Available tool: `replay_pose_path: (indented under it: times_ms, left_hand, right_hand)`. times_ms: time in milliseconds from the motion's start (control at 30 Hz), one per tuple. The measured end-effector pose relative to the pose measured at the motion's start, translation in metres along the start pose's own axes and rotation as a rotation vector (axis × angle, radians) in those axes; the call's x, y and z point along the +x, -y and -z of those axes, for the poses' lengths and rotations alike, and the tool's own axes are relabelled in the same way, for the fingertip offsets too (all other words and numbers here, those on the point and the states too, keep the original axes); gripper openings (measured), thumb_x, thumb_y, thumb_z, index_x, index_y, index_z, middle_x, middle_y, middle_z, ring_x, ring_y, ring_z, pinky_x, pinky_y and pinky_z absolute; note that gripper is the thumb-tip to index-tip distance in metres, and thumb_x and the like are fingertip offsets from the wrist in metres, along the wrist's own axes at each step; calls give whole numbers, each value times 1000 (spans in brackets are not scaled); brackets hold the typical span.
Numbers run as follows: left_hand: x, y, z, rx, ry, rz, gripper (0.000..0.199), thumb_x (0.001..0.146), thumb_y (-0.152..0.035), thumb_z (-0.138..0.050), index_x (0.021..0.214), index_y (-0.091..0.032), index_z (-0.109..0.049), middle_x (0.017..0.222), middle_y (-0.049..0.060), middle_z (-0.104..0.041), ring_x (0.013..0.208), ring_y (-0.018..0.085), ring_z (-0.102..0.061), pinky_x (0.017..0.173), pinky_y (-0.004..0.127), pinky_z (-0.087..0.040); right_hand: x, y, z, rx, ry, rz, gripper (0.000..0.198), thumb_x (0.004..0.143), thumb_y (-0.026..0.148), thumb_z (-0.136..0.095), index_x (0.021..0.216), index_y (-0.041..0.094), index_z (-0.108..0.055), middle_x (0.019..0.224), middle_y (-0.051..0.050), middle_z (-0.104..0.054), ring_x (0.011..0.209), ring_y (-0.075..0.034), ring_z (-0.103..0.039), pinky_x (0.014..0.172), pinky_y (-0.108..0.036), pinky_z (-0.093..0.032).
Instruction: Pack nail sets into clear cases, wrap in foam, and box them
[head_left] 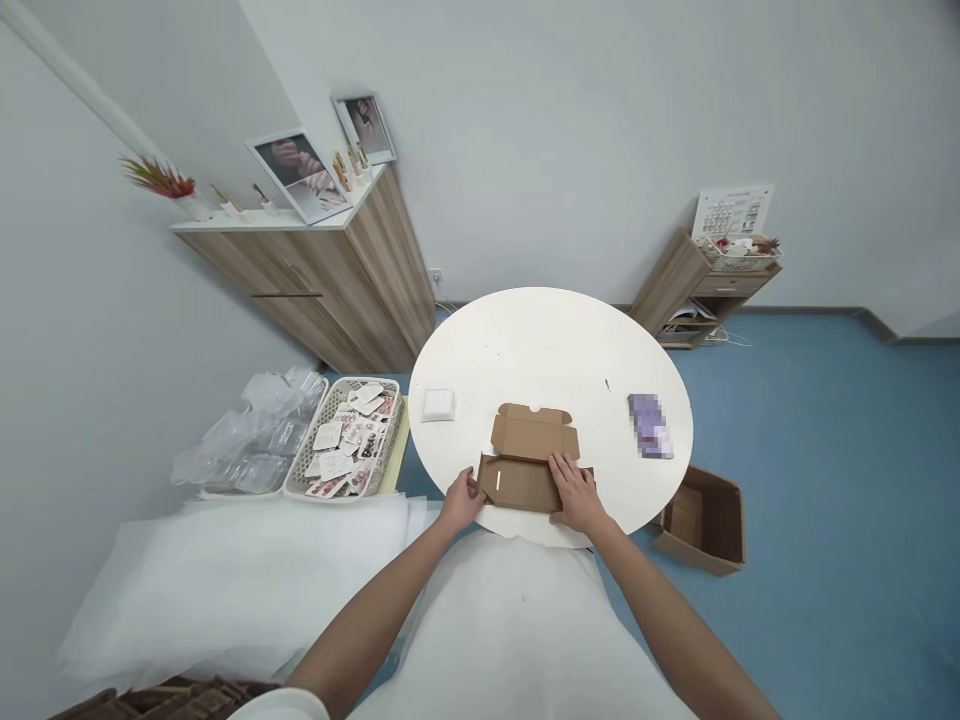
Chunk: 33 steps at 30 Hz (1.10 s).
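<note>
A brown cardboard mailer box [529, 484] lies near the front edge of the round white table, its lid [534, 434] folded back flat toward the far side. A small white strip shows on the inside of its base, toward the left. At the box's left end, my left hand [461, 498] is closed with thumb and fingers on the side flap. My right hand [576, 492] lies over the right end, fingers reaching across the side wall and thumb near the front edge. Part of that end is hidden under it.
On the table [547, 330] are a white square packet [438, 404] and a blurred purple item [649, 425]. Baskets of printed cards [345, 440] and clear plastic packs [255, 440] stand left, beside white sheets [247, 580]. An open carton [701, 520] sits on the floor at right.
</note>
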<state>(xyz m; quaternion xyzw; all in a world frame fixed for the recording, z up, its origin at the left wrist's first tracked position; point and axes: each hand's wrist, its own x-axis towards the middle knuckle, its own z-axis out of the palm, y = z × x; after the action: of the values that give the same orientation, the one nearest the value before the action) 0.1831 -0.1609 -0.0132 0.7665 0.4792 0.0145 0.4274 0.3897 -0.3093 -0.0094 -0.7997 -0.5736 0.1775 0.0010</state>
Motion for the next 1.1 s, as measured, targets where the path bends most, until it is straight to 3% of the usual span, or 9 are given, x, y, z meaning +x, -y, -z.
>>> replay_pose_path:
  times_ms: [133,267,400,533,600,733,867,1100]
  left_hand:
    - [1,-7,4,1,-1,-43,28,75,-17,-44,102,-14,-51,95,6,-61,82,15,-57,70,24,-42]
    - [-3,-13,5,82,-76,-100,22,76,-22,-44,94,-15,-53,92,7,-59,80,16,-56,69,26,-41]
    - [-8,-24,-4,128,-48,-167,28,74,-29,-48,99,-16,-49,96,7,-56,77,15,-55,70,27,-41]
    - [-11,-31,-14,129,-43,-199,51,67,-42,-57,108,-15,-44,108,10,-51,94,20,-52,75,28,-40]
    - [-11,-32,-15,116,-42,-205,51,69,-44,-54,109,-15,-43,109,10,-50,96,20,-51,75,28,-40]
    - [-3,-29,-12,107,-5,-122,31,78,-37,-42,103,-17,-44,98,6,-55,79,15,-56,66,26,-40]
    - [8,-28,-10,167,20,-29,17,76,-25,-44,92,-18,-45,80,3,-58,73,15,-56,60,24,-37]
    - [16,-34,-9,366,51,43,20,70,-16,-47,89,-19,-42,79,5,-59,75,21,-57,57,26,-35]
  right_hand:
    - [0,-1,1,8,3,16,113,53,36,-68,135,21,8,143,-9,-10,131,-25,-1,97,-44,-17]
    - [1,3,2,13,-1,11,109,55,37,-66,135,22,6,144,-8,-8,131,-27,-3,98,-45,-14]
    - [4,11,0,4,-9,6,109,54,38,-67,136,21,2,143,-9,-10,130,-27,-5,99,-45,-13]
    - [5,15,-4,0,-36,-26,110,53,38,-67,136,19,2,143,-10,-10,130,-27,-3,98,-45,-16]
    - [4,14,-4,-3,-36,-23,110,53,38,-67,136,18,3,143,-10,-9,131,-27,-1,98,-44,-17]
    - [3,13,-2,-16,-11,-2,114,51,40,-67,136,18,5,144,-8,-5,131,-26,2,99,-44,-16]
    - [3,14,1,-18,45,44,119,48,46,-68,136,18,8,144,-9,-1,130,-28,3,99,-46,-14]
    - [2,15,10,-11,84,114,117,50,52,-65,136,17,7,143,-14,-3,130,-31,2,98,-49,-12]
